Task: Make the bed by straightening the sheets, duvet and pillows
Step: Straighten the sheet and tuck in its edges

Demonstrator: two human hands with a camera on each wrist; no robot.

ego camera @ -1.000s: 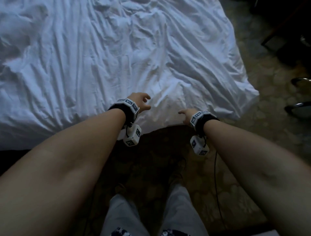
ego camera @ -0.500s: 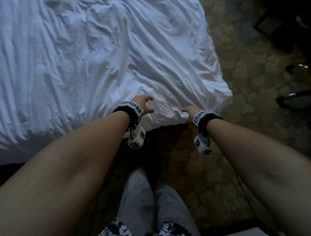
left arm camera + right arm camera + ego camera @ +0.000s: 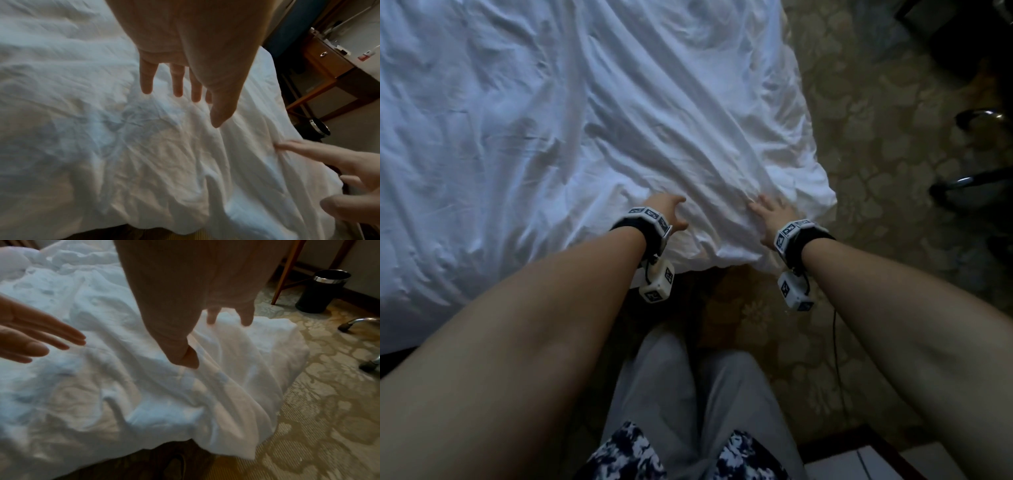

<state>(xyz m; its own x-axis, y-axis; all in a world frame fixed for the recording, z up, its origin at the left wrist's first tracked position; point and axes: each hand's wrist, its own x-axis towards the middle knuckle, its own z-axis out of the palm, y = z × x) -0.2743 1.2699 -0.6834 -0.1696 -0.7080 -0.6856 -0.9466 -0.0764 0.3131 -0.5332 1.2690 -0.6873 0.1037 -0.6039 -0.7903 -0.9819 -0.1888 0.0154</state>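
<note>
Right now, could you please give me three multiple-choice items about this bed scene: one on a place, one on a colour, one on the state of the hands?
1. Where does the dark waste bin stand?
A. on the bed
B. on the patterned carpet beside the bed
C. on the wooden desk

2. What colour is the duvet?
A. white
B. red
C. black

3. How are the hands?
A. both fists closed
B. both lifting a pillow
C. both open with fingers straight

Answers:
1. B, the right wrist view shows it on the floor.
2. A, every view shows white cloth.
3. C, the left hand and right hand show extended fingers at the duvet's near corner.
</note>
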